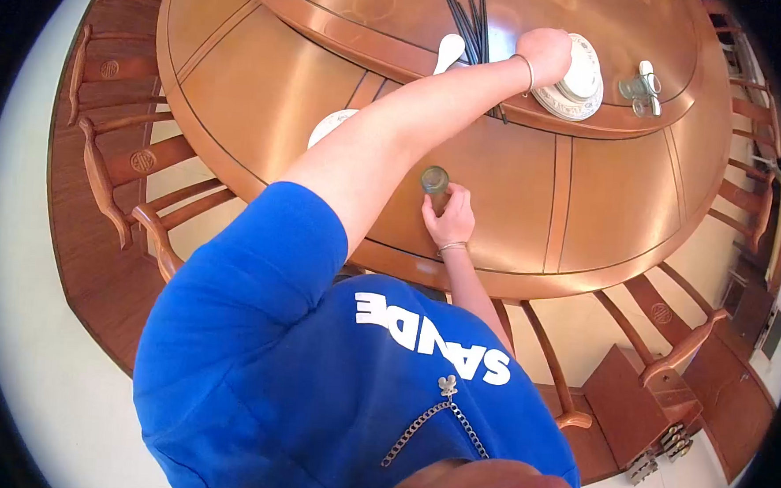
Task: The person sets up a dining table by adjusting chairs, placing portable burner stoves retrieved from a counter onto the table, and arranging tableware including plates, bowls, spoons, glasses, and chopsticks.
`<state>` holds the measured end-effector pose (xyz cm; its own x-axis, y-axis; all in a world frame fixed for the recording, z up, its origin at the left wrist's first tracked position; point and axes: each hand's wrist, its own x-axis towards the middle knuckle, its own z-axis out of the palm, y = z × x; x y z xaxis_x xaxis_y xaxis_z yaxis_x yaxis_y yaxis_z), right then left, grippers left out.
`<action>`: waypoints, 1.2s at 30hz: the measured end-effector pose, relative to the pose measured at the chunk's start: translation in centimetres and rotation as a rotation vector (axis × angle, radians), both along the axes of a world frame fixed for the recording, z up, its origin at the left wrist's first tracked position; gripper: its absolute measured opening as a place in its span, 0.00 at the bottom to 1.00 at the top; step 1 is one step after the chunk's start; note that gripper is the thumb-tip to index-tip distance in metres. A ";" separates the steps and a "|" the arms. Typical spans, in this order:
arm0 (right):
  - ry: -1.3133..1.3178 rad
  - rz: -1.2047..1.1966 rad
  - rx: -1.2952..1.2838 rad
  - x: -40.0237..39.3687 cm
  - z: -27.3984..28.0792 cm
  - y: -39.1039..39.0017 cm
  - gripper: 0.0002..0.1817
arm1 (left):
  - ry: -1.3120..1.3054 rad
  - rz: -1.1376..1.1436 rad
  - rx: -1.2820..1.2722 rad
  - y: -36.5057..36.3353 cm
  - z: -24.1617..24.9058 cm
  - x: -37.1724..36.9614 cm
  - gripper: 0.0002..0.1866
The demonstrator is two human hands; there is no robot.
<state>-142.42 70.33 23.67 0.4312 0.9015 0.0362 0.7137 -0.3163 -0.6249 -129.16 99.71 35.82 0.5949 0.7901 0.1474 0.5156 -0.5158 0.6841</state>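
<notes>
My left arm reaches across to the right, and my left hand [546, 54] is curled at the left edge of a stack of white patterned dishes [582, 76]. Its fingers are mostly hidden, so what they grip cannot be made out. Close to the near edge of the table, my right hand [450, 219] closes thumb and fingers around a small clear glass [434, 179]. Left of my left hand, several black chopsticks [469, 25] lie in a bundle beside a white spoon [450, 53].
The round copper-coloured table [489, 223] carries a raised turntable [357, 35]. More small glasses [643, 87] with white spoons stand at the right. A white plate [328, 128] is partly hidden behind my left arm. Wooden chairs [139, 162] surround the table.
</notes>
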 end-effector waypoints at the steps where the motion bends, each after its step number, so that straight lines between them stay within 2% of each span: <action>1: 0.007 0.000 -0.007 0.0 -0.1 -0.1 0.23 | 0.036 -0.009 -0.049 -0.2 -0.2 0.1 0.12; 5: -0.008 0.013 0.021 0.2 0.0 0.0 0.22 | 0.098 -0.042 0.011 0.0 -1.0 0.4 0.13; 6: -0.026 0.013 0.012 0.3 0.1 0.0 0.22 | 0.131 -0.113 0.041 0.7 -1.4 0.4 0.16; 9: 0.003 0.004 0.009 -0.1 -0.7 -0.1 0.22 | 0.124 -0.097 -0.061 0.9 1.3 -3.3 0.20; 10: -0.013 0.009 0.012 0.0 -0.9 -0.2 0.22 | 0.068 -0.092 -0.012 1.6 1.1 -4.8 0.25; 11: -0.031 0.012 0.019 0.1 -0.9 -0.2 0.22 | 0.076 -0.066 -0.008 1.8 1.1 -7.1 0.25; 12: -0.063 0.011 0.035 0.1 -0.3 0.0 0.22 | -0.004 -0.078 0.097 1.9 1.8 -9.9 0.14; 13: -0.054 0.012 0.038 0.1 -0.1 0.1 0.22 | -0.298 -0.026 0.015 1.0 2.5 -13.5 0.16; 14: -0.061 0.015 0.040 -0.1 0.1 0.2 0.22 | 0.003 0.089 -0.154 0.7 4.3 -17.0 0.21; 15: -0.065 0.016 0.039 -0.1 0.3 0.2 0.22 | 0.054 0.148 0.098 1.1 1.2 -20.3 0.24; 16: -0.093 0.017 0.027 -0.1 0.3 0.2 0.21 | 0.010 0.226 0.096 1.1 -1.0 -23.6 0.22; 18: -0.112 0.018 0.046 -0.2 0.4 0.3 0.21 | 0.219 0.366 0.184 -1.6 -2.2 -30.7 0.26; 20: -0.069 0.004 -0.013 -0.3 0.9 0.3 0.21 | 0.473 0.581 0.058 -5.6 -3.9 -36.1 0.33; 23: -0.127 0.022 0.000 -0.3 1.1 0.4 0.22 | 0.374 0.684 -0.329 -10.0 -10.2 -42.3 0.29; 24: -0.172 0.044 0.019 -0.2 0.9 0.4 0.23 | 0.201 0.672 -0.609 -10.8 -13.1 -43.7 0.22; 25: -0.178 0.050 0.021 -0.4 1.0 0.4 0.23 | 0.193 0.676 -0.610 -11.4 -13.2 -44.0 0.22; 27: -0.172 0.046 -0.023 -0.4 1.3 0.4 0.24 | -0.201 0.672 -0.944 -13.3 -12.9 -43.5 0.14; 28: -0.177 0.037 -0.038 -0.5 1.4 0.4 0.24 | -0.188 0.682 -0.917 -13.6 -12.4 -43.0 0.10; 29: -0.187 0.048 -0.032 -0.6 1.5 0.5 0.24 | -0.204 0.687 -0.915 -13.4 -11.9 -42.9 0.10; 32: -0.187 0.040 -0.055 -0.7 1.4 0.4 0.25 | -0.500 0.631 -1.015 -12.6 -10.4 -42.6 0.09; 36: -0.233 0.044 -0.105 -0.8 1.9 0.5 0.25 | -0.517 0.671 -0.935 -9.0 -7.4 -41.0 0.07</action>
<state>-143.26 70.84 25.52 0.3822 0.9234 0.0351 0.8490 -0.3359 -0.4078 -170.13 90.75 28.39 0.0767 0.8416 -0.5346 0.0519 0.5321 0.8451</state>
